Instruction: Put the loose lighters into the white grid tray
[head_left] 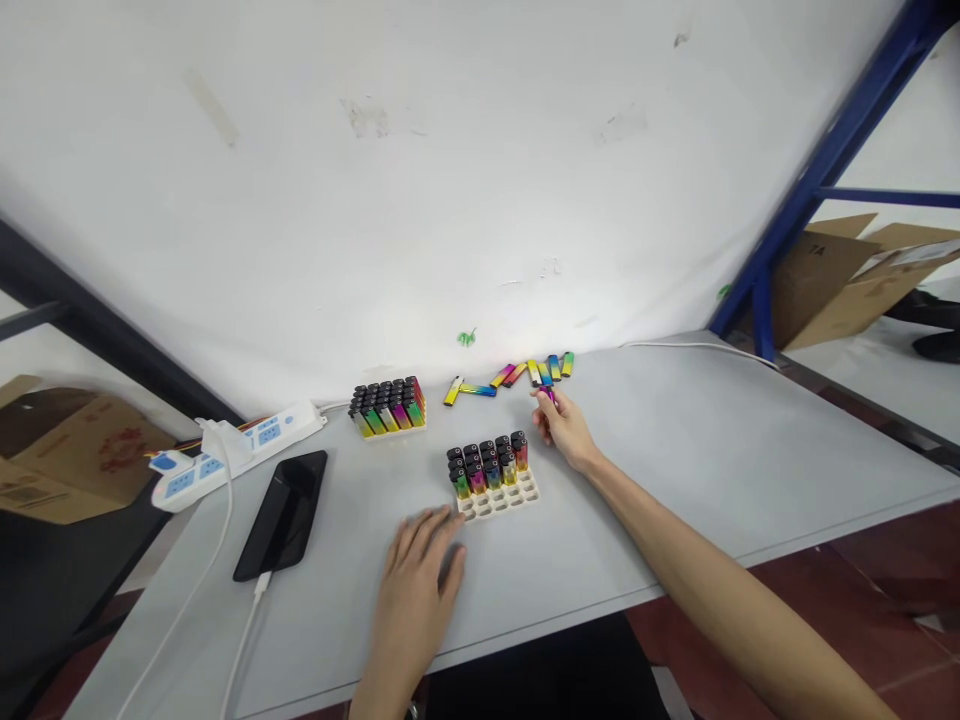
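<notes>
Beyond the right end of the part-filled tray (504, 512), the right hand (568, 432) pinches a purple lighter (550, 393) pointing away, left hand (417, 568) open.

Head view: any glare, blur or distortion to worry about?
Head view: wide-angle stretch, strongest at the edges, right forearm looks elongated. Head view: light diffuse on the wall, no hard shadows; dull reflection on the phone. Head view: lighter in the right hand small and soft, fine detail lost.
</notes>
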